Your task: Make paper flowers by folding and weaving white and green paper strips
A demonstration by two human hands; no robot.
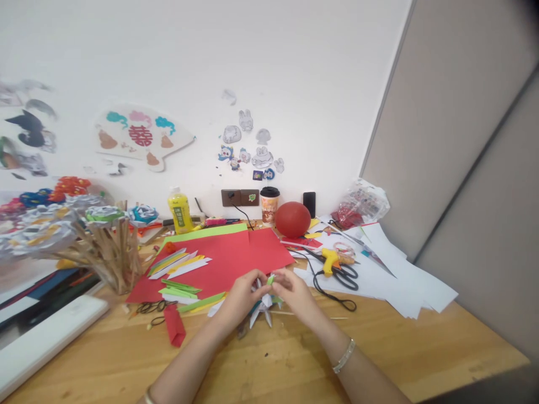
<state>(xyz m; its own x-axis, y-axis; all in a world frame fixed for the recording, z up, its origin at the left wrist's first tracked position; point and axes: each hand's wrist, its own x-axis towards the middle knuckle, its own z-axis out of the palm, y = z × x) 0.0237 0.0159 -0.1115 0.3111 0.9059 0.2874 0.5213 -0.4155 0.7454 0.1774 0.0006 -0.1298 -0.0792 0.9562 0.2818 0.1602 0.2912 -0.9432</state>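
Observation:
Both hands meet above the front of the wooden table. My left hand (246,292) is closed, its thumb and fingertips pinching a small green-and-white folded paper piece (270,279). From the other side, my right hand (297,292) pinches the same piece. Beneath the fingers, a spiky cluster of white folded paper (266,303) shows in part; the hands cover the rest, so I cannot tell how the pieces join. Green folded paper strips (179,290) lie left of my left hand, near white and yellow strips (181,264) on a red paper sheet (236,255).
A yellow glue gun (330,261) and black-handled scissors (347,278) lie right of my hands, beside white paper sheets (415,280). Behind are a red balloon (292,219), a lidded cup (269,207) and a yellow bottle (180,212). Paper flowers (105,213) stand left.

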